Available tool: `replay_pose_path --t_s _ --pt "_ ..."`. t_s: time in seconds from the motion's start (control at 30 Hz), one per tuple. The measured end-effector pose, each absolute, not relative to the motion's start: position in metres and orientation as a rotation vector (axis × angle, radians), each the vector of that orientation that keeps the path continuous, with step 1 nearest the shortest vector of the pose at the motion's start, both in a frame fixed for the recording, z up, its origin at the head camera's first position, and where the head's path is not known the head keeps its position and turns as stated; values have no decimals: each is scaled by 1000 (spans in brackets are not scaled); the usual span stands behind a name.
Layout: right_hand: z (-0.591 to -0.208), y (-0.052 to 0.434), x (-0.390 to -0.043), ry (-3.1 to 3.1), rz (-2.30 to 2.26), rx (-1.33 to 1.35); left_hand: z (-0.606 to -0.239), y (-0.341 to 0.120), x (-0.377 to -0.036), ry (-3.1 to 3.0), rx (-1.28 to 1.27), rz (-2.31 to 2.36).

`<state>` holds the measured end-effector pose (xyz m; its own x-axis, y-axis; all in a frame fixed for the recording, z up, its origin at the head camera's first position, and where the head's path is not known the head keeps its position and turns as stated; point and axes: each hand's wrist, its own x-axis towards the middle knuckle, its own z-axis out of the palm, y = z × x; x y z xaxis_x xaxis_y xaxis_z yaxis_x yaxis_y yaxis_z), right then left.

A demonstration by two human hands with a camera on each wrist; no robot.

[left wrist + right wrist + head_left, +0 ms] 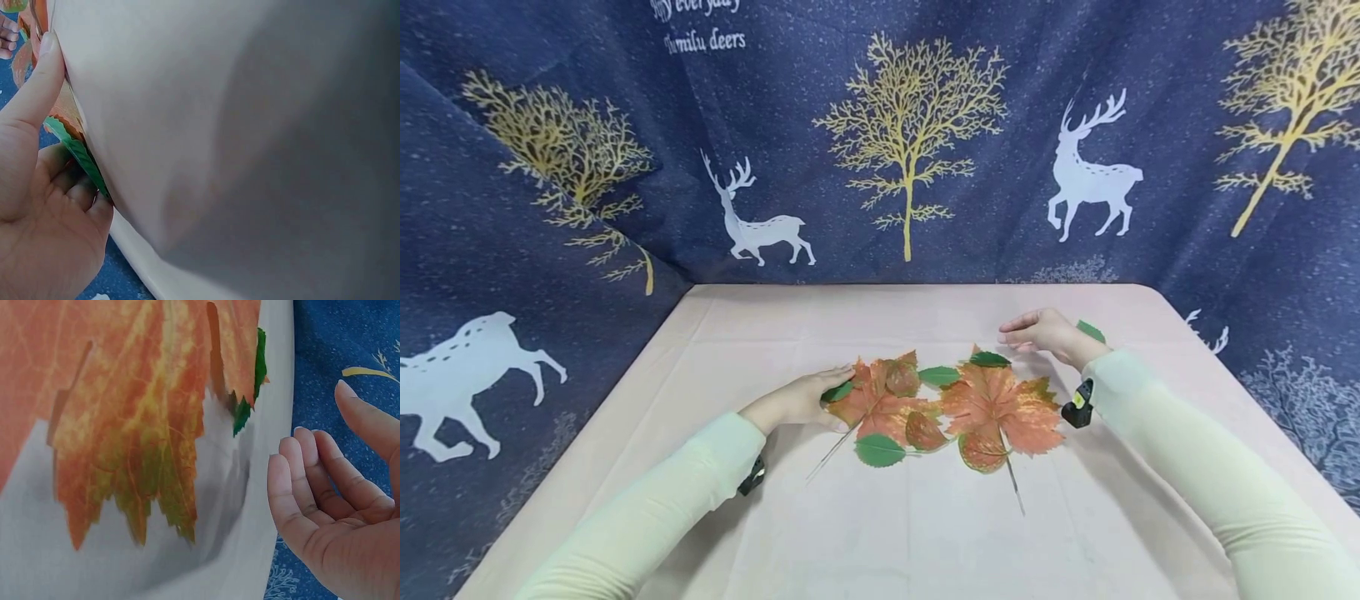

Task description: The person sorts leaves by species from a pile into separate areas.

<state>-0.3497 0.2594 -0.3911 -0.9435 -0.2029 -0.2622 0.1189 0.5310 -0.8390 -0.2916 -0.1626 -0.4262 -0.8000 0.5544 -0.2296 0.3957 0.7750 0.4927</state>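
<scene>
2 pale-green sleeves [1195, 467]; 2 black wrist devices [1077, 410], right bearing yellow patch [1081, 399].

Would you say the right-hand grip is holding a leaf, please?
No, the right-hand grip is empty, with its thumb apart from its fingers.

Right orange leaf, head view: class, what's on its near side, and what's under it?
A small green-edged leaf overlaps the near side of the right orange leaf. The covered patch and anything underneath cannot be seen.
</scene>
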Motion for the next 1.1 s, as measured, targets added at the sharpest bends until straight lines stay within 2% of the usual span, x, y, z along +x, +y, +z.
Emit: replay_pose_path --t_s 0.5,0.9,1.1 --pt "-406 245 -351 2584 -1089 -137 -423 -162 -289 2590 752 617" --pt "-411 238 -353 2598 -1039 -310 -421 -163 -288 2587 781 611" --pt "-412 239 -353 2614 -1031 -267 -422 -163 -290 2585 749 610"
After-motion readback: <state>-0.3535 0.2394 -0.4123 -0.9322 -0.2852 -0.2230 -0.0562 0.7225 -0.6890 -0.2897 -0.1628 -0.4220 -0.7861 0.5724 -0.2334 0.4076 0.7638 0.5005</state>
